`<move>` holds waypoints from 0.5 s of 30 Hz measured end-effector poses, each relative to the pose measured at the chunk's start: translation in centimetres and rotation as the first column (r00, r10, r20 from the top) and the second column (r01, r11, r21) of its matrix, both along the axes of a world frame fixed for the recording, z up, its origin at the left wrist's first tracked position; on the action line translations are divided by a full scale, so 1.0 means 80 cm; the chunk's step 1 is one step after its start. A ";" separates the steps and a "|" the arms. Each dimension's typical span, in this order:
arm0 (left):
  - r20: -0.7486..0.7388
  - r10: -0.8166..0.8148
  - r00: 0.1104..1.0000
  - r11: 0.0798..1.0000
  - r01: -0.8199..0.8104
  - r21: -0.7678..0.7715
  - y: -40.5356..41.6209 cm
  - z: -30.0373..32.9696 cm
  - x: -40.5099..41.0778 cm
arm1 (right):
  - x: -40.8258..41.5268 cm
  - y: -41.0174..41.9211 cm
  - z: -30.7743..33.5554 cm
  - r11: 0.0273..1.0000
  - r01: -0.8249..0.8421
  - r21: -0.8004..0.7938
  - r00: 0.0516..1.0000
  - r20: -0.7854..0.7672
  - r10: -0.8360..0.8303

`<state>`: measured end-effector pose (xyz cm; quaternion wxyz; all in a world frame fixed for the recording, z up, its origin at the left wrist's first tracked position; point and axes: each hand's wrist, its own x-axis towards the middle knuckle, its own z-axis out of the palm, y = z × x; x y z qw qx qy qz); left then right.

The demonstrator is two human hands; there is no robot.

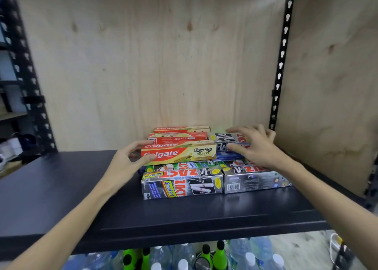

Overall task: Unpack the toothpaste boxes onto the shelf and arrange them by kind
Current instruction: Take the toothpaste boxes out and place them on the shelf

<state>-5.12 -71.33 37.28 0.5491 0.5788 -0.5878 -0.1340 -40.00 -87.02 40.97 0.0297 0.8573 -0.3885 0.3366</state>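
A pile of toothpaste boxes lies on the dark shelf (61,188). Three red Colgate boxes (180,152) lie on top at the back left. Silver and black Zact boxes (182,185) form the front row, with another Zact box (253,180) to the right and more (227,139) stacked behind. My left hand (126,159) touches the left end of the nearest Colgate box, thumb on its front face and fingers at its end. My right hand (253,145) hovers with spread fingers over the rear Zact boxes; contact cannot be made out.
A plywood back panel (153,65) and side panel (331,85) close the shelf bay, with black slotted uprights (283,55) at the corners. Below the shelf edge stand water bottles (180,257) and green-topped bottles (219,255).
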 end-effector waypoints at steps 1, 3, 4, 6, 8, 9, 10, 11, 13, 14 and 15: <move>0.004 0.001 1.000 1.000 -0.001 -0.006 0.001 -0.001 0.001 | 0.010 0.005 -0.001 0.999 -0.029 -0.013 1.000 0.004 0.029; -0.004 -0.002 1.000 1.000 0.002 -0.008 0.004 -0.003 0.001 | 0.030 0.013 -0.005 0.996 -0.084 -0.025 0.996 -0.011 0.084; -0.010 -0.002 1.000 1.000 0.002 -0.006 0.004 -0.004 0.000 | 0.038 0.017 -0.006 0.994 -0.104 -0.030 0.994 -0.024 0.103; -0.017 0.005 1.000 1.000 -0.005 -0.006 0.004 -0.005 0.000 | 0.050 0.019 -0.008 0.992 -0.121 -0.038 0.992 -0.042 0.120; -0.014 0.008 1.000 1.000 -0.008 -0.015 0.004 -0.005 -0.002 | 0.056 0.017 -0.009 0.991 -0.119 -0.057 0.992 -0.039 0.117; -0.012 0.009 1.000 1.000 -0.009 -0.017 0.003 -0.006 -0.002 | 0.058 0.016 -0.009 0.991 -0.118 -0.070 0.993 -0.039 0.115; -0.013 0.009 1.000 1.000 -0.009 -0.020 0.002 -0.006 -0.001 | 0.059 0.015 -0.009 0.989 -0.120 -0.081 0.992 -0.048 0.116; -0.020 0.004 1.000 1.000 -0.005 -0.025 0.001 -0.006 -0.002 | 0.059 0.014 -0.009 0.988 -0.126 -0.091 0.991 -0.065 0.121; -0.066 -0.010 0.998 0.999 0.008 -0.038 -0.002 -0.006 -0.002 | 0.060 0.012 -0.009 0.985 -0.144 -0.099 0.985 -0.108 0.134; -0.087 -0.011 0.996 0.999 0.007 -0.046 -0.003 -0.006 -0.003 | 0.061 0.012 -0.009 0.983 -0.153 -0.105 0.982 -0.126 0.140; -0.095 -0.007 0.995 0.999 0.002 -0.054 -0.004 -0.005 -0.003 | 0.062 0.010 -0.008 0.980 -0.160 -0.117 0.980 -0.138 0.143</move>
